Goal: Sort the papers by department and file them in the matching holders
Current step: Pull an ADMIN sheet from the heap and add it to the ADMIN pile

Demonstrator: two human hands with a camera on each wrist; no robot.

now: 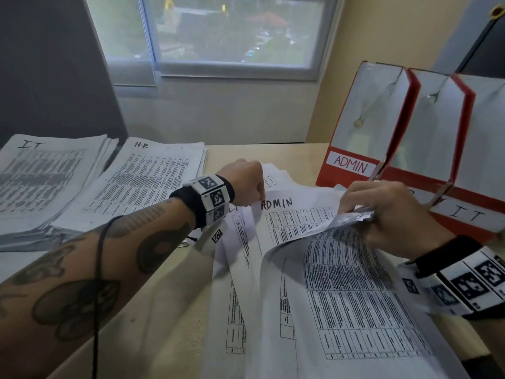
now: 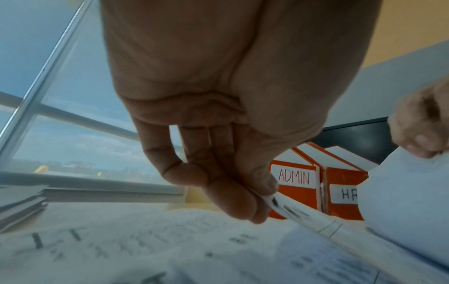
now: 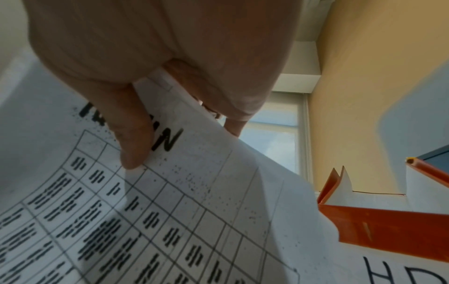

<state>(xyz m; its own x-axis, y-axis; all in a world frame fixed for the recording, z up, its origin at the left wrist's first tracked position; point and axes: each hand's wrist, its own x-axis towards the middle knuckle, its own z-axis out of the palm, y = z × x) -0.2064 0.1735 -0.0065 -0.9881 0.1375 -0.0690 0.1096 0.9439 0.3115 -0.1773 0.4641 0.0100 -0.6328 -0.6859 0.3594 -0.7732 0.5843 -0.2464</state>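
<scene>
A loose stack of printed sheets (image 1: 341,296) lies in front of me on the desk. My left hand (image 1: 258,196) pinches the top left corner of a sheet headed ADMIN (image 1: 287,214); the left wrist view shows thumb and fingers closed on that paper edge (image 2: 286,209). My right hand (image 1: 355,214) grips the curled-up top edge of the upper sheets (image 1: 352,218) and holds them lifted off the ADMIN sheet. In the right wrist view its fingers (image 3: 133,138) clamp a sheet with a table (image 3: 194,201). Three red holders stand at the right: ADMIN (image 1: 351,163), HR (image 2: 347,194), IT (image 1: 467,216).
Two sorted piles lie at the left of the desk (image 1: 175,310): one headed IT (image 1: 41,181), one headed HR (image 1: 142,181). A window (image 1: 232,31) is behind the desk, a yellow wall (image 1: 382,50) at the right. A black cord runs along my left forearm.
</scene>
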